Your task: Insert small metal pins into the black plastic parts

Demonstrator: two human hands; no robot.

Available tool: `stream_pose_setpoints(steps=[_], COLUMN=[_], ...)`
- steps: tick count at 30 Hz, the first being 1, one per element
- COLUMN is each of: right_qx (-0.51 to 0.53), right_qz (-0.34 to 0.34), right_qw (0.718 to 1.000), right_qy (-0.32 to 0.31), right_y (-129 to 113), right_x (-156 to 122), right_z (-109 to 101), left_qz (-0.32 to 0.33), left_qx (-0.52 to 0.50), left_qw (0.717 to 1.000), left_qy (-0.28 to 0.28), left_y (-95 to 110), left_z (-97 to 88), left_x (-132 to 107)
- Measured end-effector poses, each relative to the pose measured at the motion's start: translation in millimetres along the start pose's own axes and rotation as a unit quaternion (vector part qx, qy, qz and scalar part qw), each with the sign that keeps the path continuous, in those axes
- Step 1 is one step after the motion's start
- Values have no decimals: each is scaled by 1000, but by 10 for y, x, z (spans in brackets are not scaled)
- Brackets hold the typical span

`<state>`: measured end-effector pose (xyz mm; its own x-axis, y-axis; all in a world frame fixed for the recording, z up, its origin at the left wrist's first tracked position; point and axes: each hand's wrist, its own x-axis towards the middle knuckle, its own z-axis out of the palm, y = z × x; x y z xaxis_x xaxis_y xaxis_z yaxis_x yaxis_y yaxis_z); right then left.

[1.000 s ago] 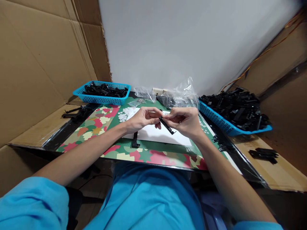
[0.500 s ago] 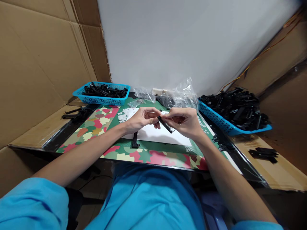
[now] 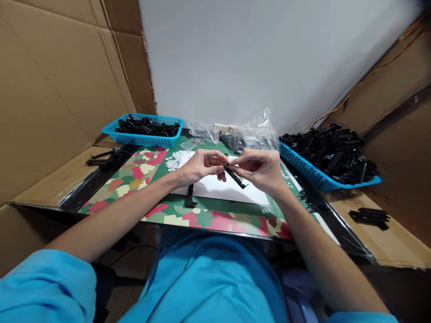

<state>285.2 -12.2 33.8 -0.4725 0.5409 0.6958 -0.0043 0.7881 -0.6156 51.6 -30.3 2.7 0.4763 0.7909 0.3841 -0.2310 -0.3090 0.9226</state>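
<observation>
Between my two hands, above a white sheet (image 3: 218, 190), a slim black plastic part (image 3: 235, 177) slants down to the right. My left hand (image 3: 204, 168) pinches its upper end between thumb and fingers. The fingertips of my right hand (image 3: 260, 168) are closed at that same end; whether they also hold something small there is hidden. A second black part (image 3: 190, 197), L-shaped at its near end, lies on the mat just below my left hand. Small white round pieces (image 3: 175, 160) are scattered left of the sheet.
Blue baskets heaped with black parts stand at the back left (image 3: 143, 142) and on the right (image 3: 316, 178). Clear plastic bags (image 3: 259, 137) lie by the wall. Loose black parts (image 3: 368, 217) rest on cardboard at the right, others (image 3: 104, 158) at the left.
The black part has turned slightly in my fingers, and its lower end now shows a thin projecting tip. Both hands stay nearly in place.
</observation>
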Motion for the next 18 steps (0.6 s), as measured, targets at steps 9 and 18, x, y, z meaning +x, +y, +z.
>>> stream_pose_setpoints(steps=[9,18], right_qx=[28,16], right_qz=[9,14], right_qw=[999,999], right_qy=[-17,-26], right_y=[21,-15], right_x=[-7,8], right_z=[3,-1], left_qz=[-8,1], left_qx=[4,-1], left_qw=[1000,1000], left_qy=[19,-2], left_y=[16,-14], left_z=[14,-6], left_x=[-13,-16])
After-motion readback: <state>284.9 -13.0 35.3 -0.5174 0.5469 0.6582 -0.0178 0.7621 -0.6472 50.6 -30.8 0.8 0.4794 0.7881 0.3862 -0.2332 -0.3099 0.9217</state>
